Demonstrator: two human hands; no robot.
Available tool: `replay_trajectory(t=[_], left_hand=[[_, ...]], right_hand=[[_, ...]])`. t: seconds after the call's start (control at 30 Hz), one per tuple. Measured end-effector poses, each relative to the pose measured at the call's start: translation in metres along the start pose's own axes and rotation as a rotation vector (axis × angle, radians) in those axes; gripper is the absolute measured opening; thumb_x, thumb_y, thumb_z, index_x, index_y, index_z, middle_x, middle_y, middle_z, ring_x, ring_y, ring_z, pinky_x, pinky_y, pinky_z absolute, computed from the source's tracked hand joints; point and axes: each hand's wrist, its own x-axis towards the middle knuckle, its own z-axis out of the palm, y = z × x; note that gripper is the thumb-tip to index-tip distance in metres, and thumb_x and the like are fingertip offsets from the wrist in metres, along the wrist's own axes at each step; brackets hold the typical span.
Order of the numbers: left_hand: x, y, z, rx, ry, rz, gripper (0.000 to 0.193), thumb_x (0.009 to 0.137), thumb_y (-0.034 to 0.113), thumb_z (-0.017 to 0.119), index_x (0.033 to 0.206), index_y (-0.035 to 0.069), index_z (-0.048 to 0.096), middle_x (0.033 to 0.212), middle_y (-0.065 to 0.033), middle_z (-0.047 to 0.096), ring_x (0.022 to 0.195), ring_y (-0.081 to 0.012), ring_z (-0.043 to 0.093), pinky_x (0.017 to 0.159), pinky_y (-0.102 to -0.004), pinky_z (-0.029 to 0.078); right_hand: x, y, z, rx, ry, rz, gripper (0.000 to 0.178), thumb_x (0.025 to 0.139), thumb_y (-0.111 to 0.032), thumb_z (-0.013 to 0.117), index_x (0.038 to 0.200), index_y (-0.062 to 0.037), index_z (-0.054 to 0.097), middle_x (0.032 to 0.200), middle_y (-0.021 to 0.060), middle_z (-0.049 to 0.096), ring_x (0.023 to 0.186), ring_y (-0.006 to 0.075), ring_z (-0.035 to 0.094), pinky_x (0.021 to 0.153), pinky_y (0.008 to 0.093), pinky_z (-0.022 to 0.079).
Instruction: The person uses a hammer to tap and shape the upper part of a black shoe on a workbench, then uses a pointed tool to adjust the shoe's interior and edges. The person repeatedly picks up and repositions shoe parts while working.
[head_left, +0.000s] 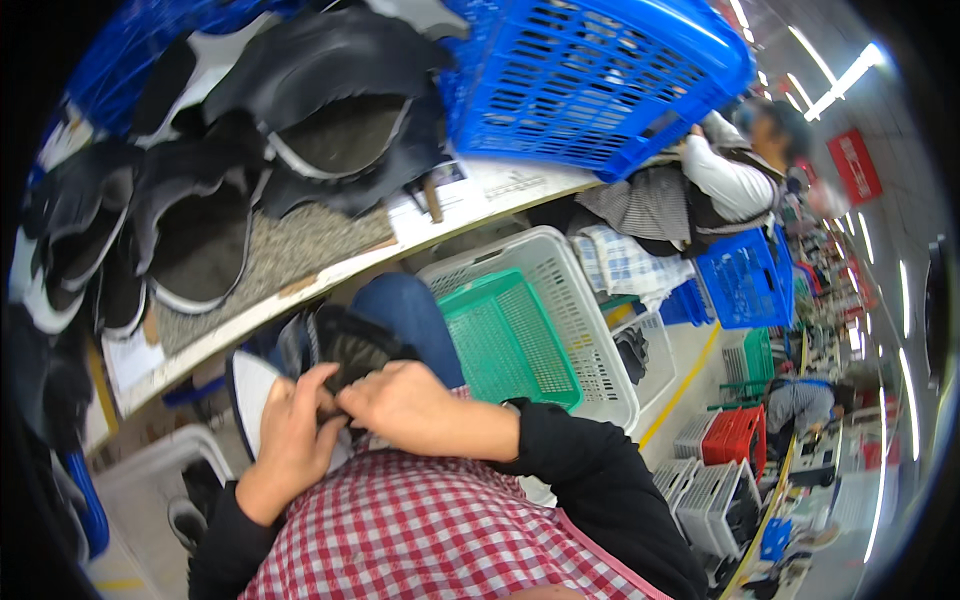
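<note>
In front of my red checked apron (400, 515), both hands are on a black and white shoe upper (252, 392), its white part to the left and a dark part beyond my fingers. My left hand (292, 430) has its fingers curled round the upper's near side. Fingertips of my right hand (410, 405) are pinched together on its dark edge, close to the left thumb. What lies between those fingertips is hidden. Several more black uppers with white edges, such as a large one (330, 65), rest on the bench (300, 293) ahead.
A blue slotted crate (600, 85) stands on the bench at upper right. Beside my knee is a pale grey basket (590, 335) with a green basket (515, 335) in it. A white bin (150, 475) is at lower left. Further right are a co-worker (735, 185) and a red crate (735, 440).
</note>
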Motion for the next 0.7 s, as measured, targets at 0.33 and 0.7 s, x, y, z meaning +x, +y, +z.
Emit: replay_trajectory(t=[0.33, 0.7], left_hand=[[0.014, 0.004, -0.053, 0.232, 0.316, 0.048, 0.086, 0.073, -0.008, 0.073, 0.153, 0.007, 0.043, 0.136, -0.0161, 0.055, 0.119, -0.0287, 0.054, 0.102, -0.0405, 0.043], [0.046, -0.032, -0.017, -0.457, -0.211, -0.225, 0.016, 0.091, 0.0, 0.063, 0.105, -0.003, 0.07, 0.093, -0.0111, 0.075, 0.086, -0.0193, 0.071, 0.08, -0.0322, 0.054]], right_hand=[[-0.005, 0.01, -0.031, 0.004, 0.02, 0.182, 0.01, 0.074, -0.022, 0.07, 0.075, -0.0121, 0.072, 0.068, 0.0106, 0.071, 0.066, 0.0298, 0.072, 0.054, 0.0438, 0.051], [0.051, -0.015, 0.012, -0.248, -0.448, 0.006, 0.015, 0.077, -0.02, 0.075, 0.09, -0.0168, 0.082, 0.094, 0.0021, 0.079, 0.091, 0.0219, 0.075, 0.071, 0.0379, 0.057]])
